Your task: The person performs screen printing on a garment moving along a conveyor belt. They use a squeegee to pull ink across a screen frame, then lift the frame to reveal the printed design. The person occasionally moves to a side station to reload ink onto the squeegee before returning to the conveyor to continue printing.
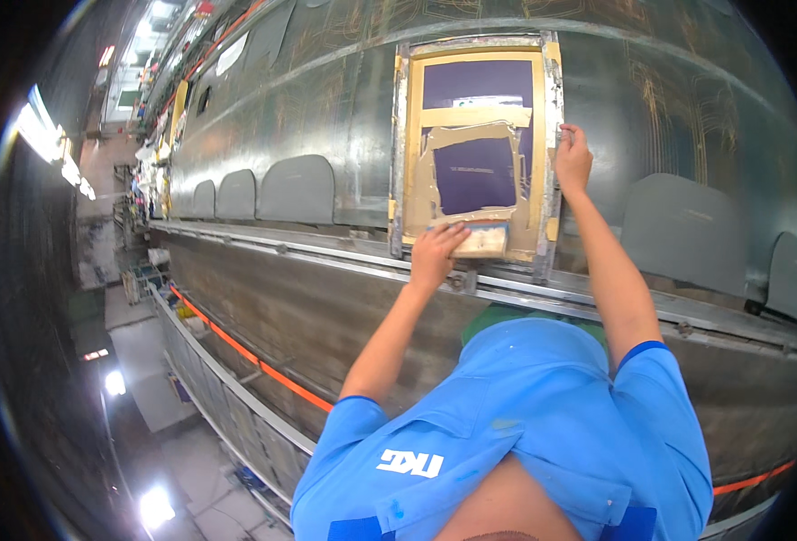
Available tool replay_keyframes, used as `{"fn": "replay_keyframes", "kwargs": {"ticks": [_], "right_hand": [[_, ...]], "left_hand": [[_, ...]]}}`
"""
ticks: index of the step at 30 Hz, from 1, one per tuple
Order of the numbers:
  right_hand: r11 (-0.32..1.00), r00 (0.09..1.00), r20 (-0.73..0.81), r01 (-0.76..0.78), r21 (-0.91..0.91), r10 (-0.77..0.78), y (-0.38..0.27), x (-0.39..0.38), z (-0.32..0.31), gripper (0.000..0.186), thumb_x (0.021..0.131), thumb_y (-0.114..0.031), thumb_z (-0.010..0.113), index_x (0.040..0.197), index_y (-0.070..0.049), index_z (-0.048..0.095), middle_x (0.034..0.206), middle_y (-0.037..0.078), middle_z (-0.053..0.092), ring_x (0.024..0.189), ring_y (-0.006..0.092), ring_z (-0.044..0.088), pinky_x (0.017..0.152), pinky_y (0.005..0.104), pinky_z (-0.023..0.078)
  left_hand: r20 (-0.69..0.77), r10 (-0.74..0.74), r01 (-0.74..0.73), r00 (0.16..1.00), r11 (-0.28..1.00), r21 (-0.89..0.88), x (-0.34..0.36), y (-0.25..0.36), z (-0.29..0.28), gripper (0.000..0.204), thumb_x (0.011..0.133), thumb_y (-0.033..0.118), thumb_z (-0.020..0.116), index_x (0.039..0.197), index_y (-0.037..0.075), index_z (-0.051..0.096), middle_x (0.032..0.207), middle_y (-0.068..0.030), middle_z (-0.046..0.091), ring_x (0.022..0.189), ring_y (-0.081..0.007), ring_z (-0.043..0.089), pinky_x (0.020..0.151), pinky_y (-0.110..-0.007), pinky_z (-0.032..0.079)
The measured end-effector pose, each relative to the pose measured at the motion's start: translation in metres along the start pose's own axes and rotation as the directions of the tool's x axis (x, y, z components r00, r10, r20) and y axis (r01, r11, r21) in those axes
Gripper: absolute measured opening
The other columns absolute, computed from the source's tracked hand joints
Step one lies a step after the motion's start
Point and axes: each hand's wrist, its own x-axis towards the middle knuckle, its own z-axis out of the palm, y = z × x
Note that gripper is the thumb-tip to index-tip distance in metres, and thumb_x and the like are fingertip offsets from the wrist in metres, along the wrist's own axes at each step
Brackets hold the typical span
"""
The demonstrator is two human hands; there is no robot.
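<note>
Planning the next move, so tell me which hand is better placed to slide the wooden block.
Most likely the left hand: it holds the wooden block at the near end of the frame. The right hand is up by the frame's right edge, away from the block.

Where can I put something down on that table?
The table looks bare between the frame and the big grey panel left of it, and above that panel. It's crowded at the frame's near end, where the left hand holds a wooden tool, and at its right edge, beside the right hand.
</note>
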Motion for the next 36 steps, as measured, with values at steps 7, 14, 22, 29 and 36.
{"fn": "replay_keyframes", "kwargs": {"ticks": [7,14,22,29,36], "right_hand": [[0.977,0.992,0.013,-0.121,-0.176,0.125,0.017,0.034,0.007,0.022,0.098,-0.027,0.049,0.110,-0.017,0.064,0.072,0.020,0.067,0.076,0.0429,0.065,0.068,0.0518,0.047],[0.989,0.994,0.049,-0.093,-0.112,0.099,0.014,0.037,0.030,0.020,0.098,-0.027,0.051,0.109,-0.017,0.063,0.072,0.021,0.066,0.075,0.0441,0.065,0.067,0.0529,0.048],[0.988,0.990,0.043,-0.128,-0.085,0.132,0.020,0.045,0.022,0.020,0.097,-0.027,0.052,0.108,-0.015,0.064,0.071,0.020,0.066,0.074,0.0421,0.066,0.068,0.0512,0.049],[0.977,0.986,0.013,-0.164,-0.137,0.167,0.015,0.042,0.003,0.020,0.098,-0.027,0.051,0.109,-0.015,0.063,0.075,0.019,0.068,0.077,0.0416,0.066,0.070,0.0505,0.050],[0.991,0.990,0.075,-0.113,-0.071,0.119,0.010,0.032,0.017,0.020,0.098,-0.027,0.051,0.109,-0.015,0.064,0.072,0.019,0.066,0.075,0.0400,0.066,0.069,0.0507,0.048]], "left_hand": [[-0.029,0.118,-0.117,0.993,0.992,0.036,0.024,-0.025,0.030,0.060,0.067,-0.005,0.065,0.120,0.021,0.069,0.123,0.0001,0.067,0.111,-0.0244,0.063,0.086,-0.040,0.050],[0.169,-0.141,0.143,0.975,0.990,-0.005,0.205,-0.100,-0.007,0.041,0.076,0.013,0.068,0.113,0.029,0.072,0.088,-0.0121,0.071,0.082,-0.0326,0.068,0.074,-0.044,0.055],[-0.059,0.043,-0.036,0.997,0.992,0.122,0.143,-0.061,0.044,0.048,0.070,0.000,0.066,0.112,0.023,0.073,0.109,0.0012,0.073,0.094,-0.0214,0.069,0.085,-0.032,0.047],[0.031,-0.056,0.058,0.998,0.997,-0.048,0.143,-0.054,0.034,0.047,0.072,-0.001,0.065,0.111,0.025,0.074,0.107,-0.0015,0.073,0.096,-0.0210,0.068,0.082,-0.035,0.046],[-0.044,-0.054,0.056,0.998,0.997,0.045,0.180,-0.064,0.020,0.043,0.073,0.001,0.067,0.109,0.023,0.075,0.102,-0.0059,0.073,0.086,-0.0280,0.069,0.075,-0.037,0.054]]}}
